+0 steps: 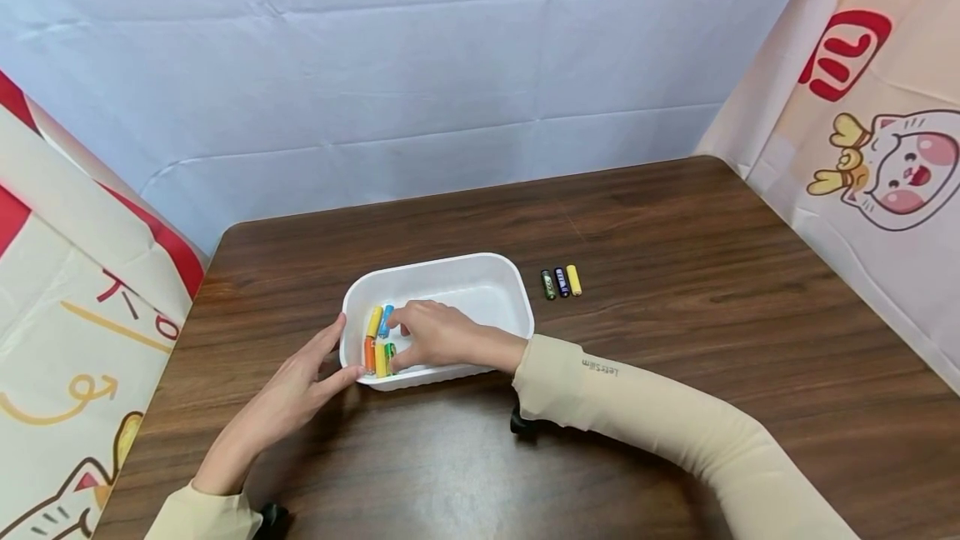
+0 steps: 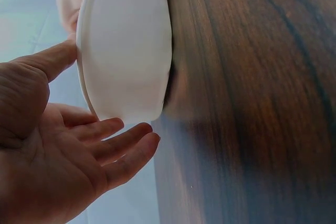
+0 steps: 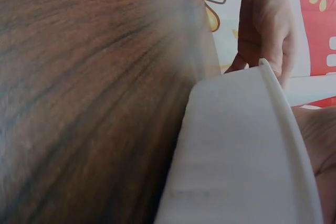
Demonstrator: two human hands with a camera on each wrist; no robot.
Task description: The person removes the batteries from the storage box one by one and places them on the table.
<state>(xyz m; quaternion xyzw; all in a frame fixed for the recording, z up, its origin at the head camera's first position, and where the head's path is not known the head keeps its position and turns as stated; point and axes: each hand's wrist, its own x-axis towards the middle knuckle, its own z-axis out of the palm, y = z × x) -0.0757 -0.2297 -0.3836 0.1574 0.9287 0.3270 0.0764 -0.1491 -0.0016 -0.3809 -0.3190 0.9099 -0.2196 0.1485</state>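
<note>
A white plastic tray (image 1: 480,298) stands on the table, with several batteries in its left end. Two yellow ones, an orange battery (image 1: 370,355), a blue battery (image 1: 386,321) and a green battery (image 1: 391,355) show there. Inside the tray, my right hand (image 1: 438,333) has its thumb by the green battery and its index finger by the blue one, with a gap between the fingertips. My left hand (image 1: 300,373) touches the tray's near left corner from outside, fingers extended. In the left wrist view its thumb (image 2: 58,59) meets the rim.
Right of the tray, a dark green battery (image 1: 548,284), a dark purple battery (image 1: 562,282) and a yellow battery (image 1: 573,280) lie side by side on the brown wooden table (image 1: 675,273). White cloth (image 1: 420,65) hangs behind, and printed cloths flank both sides.
</note>
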